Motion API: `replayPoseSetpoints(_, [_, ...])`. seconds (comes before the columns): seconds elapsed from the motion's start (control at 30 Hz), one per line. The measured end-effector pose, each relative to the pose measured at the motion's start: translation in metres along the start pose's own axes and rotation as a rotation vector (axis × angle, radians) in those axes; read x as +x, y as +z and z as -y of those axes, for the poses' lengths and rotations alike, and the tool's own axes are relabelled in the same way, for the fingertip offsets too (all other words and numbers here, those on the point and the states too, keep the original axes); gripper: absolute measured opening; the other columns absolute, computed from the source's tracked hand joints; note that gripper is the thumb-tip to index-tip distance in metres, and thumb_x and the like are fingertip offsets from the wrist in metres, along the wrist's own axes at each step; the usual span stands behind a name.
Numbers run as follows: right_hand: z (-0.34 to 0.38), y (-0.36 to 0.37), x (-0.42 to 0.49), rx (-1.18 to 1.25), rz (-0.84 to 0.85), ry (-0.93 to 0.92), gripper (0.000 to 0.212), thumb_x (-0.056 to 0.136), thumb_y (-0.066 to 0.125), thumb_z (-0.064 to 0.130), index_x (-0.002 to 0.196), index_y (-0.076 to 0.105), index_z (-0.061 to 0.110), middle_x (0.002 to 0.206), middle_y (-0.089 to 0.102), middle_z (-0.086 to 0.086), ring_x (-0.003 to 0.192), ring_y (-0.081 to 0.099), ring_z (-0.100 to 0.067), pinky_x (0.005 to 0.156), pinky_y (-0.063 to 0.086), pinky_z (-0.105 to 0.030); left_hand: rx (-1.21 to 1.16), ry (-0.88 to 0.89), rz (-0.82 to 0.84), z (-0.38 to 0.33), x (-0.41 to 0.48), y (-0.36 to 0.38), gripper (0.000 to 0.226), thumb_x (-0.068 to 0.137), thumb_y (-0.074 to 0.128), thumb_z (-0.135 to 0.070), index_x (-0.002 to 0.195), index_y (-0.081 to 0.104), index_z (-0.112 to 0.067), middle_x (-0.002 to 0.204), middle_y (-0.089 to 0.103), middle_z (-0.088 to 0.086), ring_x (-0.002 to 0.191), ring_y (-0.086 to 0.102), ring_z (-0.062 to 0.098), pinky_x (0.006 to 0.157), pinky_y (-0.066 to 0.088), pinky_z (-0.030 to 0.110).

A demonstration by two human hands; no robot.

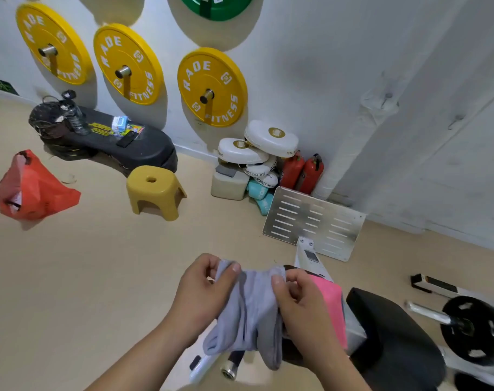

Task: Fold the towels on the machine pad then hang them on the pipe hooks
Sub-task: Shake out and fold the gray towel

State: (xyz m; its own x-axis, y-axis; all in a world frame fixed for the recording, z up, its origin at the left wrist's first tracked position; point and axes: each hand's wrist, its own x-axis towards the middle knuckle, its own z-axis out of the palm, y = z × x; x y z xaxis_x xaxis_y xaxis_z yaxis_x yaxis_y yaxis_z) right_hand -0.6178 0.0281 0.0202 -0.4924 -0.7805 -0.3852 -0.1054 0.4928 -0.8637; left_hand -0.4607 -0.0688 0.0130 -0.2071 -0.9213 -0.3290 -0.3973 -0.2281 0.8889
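Closest to the lens, at the bottom edge: two bare forearms (144, 356), reaching up and inward. Between them, held in the air, grey towel (251, 314), bunched in long vertical folds, lower end hanging loose. Pinched at the upper left corner by left hand (203, 292), thumb on the near side, fingers curled behind the cloth. Pinched at the upper right corner by right hand (299, 300), thumb pressing from the front, fingers curled tight. Not lying on anything; hanging just in front of pad (392, 334), toward its left end.

Just behind the right hand, pink towel (329, 300), resting on the left end of the black pad, partly hidden by the wrist. Beside it a strip of pale cloth; cannot tell what exactly.

Further back, on the beige floor (99, 263), slotted metal plate (314, 224), tilted up on a white frame (310, 256). Behind that, white pipe (361, 128), running up the wall (310, 52) at the right; hooks on it too small to tell. At its foot, two red extinguishers (302, 173) beside a heap of white cushions (271, 138).

To the left: yellow stool (155, 190), black board (144, 145) with a bottle (76, 117) on top, red bag (28, 187) on the floor. On the wall above, three yellow discs (212, 86) on pegs. Far right, black disc (474, 328) on a bar (426, 313).
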Motion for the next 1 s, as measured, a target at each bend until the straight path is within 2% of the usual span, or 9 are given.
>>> replayPoseSetpoints(0.13, [0.062, 0.091, 0.030, 0.174, 0.020, 0.035, 0.020, 0.095, 0.069, 0.030, 0.089, 0.066, 0.011, 0.074, 0.068, -0.011, 0.063, 0.067, -0.015, 0.050, 0.054, -0.032, -0.208, -0.030, 0.203, -0.018, 0.054, -0.055, 0.014, 0.098, 0.068, -0.025, 0.093, 0.073, -0.013, 0.085, 0.076, 0.004, 0.075, 0.072, 0.010, 0.066, 0.058, 0.022])
replayPoseSetpoints(0.3, [0.119, 0.159, 0.073, 0.237, -0.080, 0.083, 0.027, 0.092, 0.073, 0.036, 0.089, 0.070, 0.009, 0.080, 0.073, -0.014, 0.069, 0.073, -0.020, 0.054, 0.059, -0.035, -0.160, 0.017, 0.312, -0.033, 0.117, -0.135, 0.016, 0.099, 0.066, -0.024, 0.098, 0.080, -0.032, 0.092, 0.080, -0.007, 0.089, 0.076, 0.013, 0.078, 0.065, 0.039])
replayPoseSetpoints(0.47, [0.146, 0.188, 0.104, 0.316, -0.131, 0.127, 0.031, 0.096, 0.067, 0.038, 0.091, 0.069, 0.007, 0.080, 0.074, -0.008, 0.072, 0.074, -0.020, 0.059, 0.060, -0.035, -0.069, 0.110, 0.449, -0.060, 0.161, -0.151, 0.033, 0.102, 0.060, -0.014, 0.097, 0.079, -0.041, 0.094, 0.076, -0.017, 0.089, 0.070, -0.004, 0.075, 0.053, 0.009])
replayPoseSetpoints(0.6, [0.150, 0.159, 0.137, 0.444, -0.210, 0.182, 0.043, 0.080, 0.081, 0.049, 0.096, 0.069, 0.012, 0.097, 0.076, -0.017, 0.093, 0.076, -0.030, 0.078, 0.061, -0.046, 0.046, 0.178, 0.687, -0.086, 0.191, -0.128, 0.045, 0.099, 0.053, -0.001, 0.104, 0.077, -0.039, 0.102, 0.075, -0.011, 0.097, 0.069, 0.005, 0.089, 0.056, 0.020])
replayPoseSetpoints(0.7, [0.154, 0.119, 0.162, 0.606, -0.263, 0.151, 0.034, 0.088, 0.078, 0.035, 0.104, 0.067, 0.007, 0.104, 0.075, -0.025, 0.104, 0.072, -0.042, 0.099, 0.054, -0.061, -0.025, 0.133, 0.640, -0.109, 0.226, -0.102, 0.040, 0.095, 0.060, 0.003, 0.109, 0.074, -0.031, 0.103, 0.077, -0.004, 0.094, 0.071, 0.009, 0.085, 0.059, 0.019])
replayPoseSetpoints(0.77, [0.160, 0.088, 0.184, 0.694, -0.309, 0.144, 0.032, 0.094, 0.069, 0.027, 0.112, 0.063, 0.001, 0.108, 0.075, -0.025, 0.105, 0.073, -0.041, 0.102, 0.052, -0.060, -0.008, 0.144, 0.536, -0.122, 0.259, -0.082, 0.035, 0.090, 0.073, -0.007, 0.111, 0.067, -0.034, 0.107, 0.072, -0.008, 0.094, 0.067, 0.011, 0.077, 0.058, 0.016])
replayPoseSetpoints(0.8, [0.165, 0.074, 0.195, 0.744, -0.315, 0.136, 0.035, 0.095, 0.064, 0.026, 0.117, 0.061, -0.001, 0.111, 0.075, -0.024, 0.107, 0.072, -0.040, 0.103, 0.052, -0.058, 0.025, 0.130, 0.547, -0.128, 0.273, -0.074, 0.043, 0.085, 0.080, -0.016, 0.118, 0.062, -0.036, 0.113, 0.068, -0.012, 0.101, 0.065, 0.008, 0.081, 0.057, 0.016])
replayPoseSetpoints(0.9, [0.193, 0.024, 0.238, 0.930, -0.234, 0.068, 0.043, 0.100, 0.053, 0.029, 0.130, 0.060, -0.002, 0.125, 0.070, -0.025, 0.118, 0.068, -0.038, 0.100, 0.056, -0.051, -0.014, 0.065, 0.745, -0.163, 0.323, -0.040, 0.083, 0.068, 0.093, -0.039, 0.140, 0.054, -0.034, 0.127, 0.069, -0.014, 0.118, 0.065, 0.008, 0.102, 0.055, 0.035])
replayPoseSetpoints(1.0, [0.220, -0.034, 0.291, 1.061, -0.194, 0.036, 0.049, 0.105, 0.044, 0.039, 0.138, 0.060, 0.007, 0.137, 0.065, -0.020, 0.128, 0.062, -0.033, 0.108, 0.049, -0.049, -0.136, 0.053, 0.877, -0.221, 0.368, 0.000, 0.059, 0.072, 0.089, -0.031, 0.126, 0.069, -0.021, 0.119, 0.077, 0.003, 0.114, 0.072, 0.026, 0.103, 0.055, 0.049])
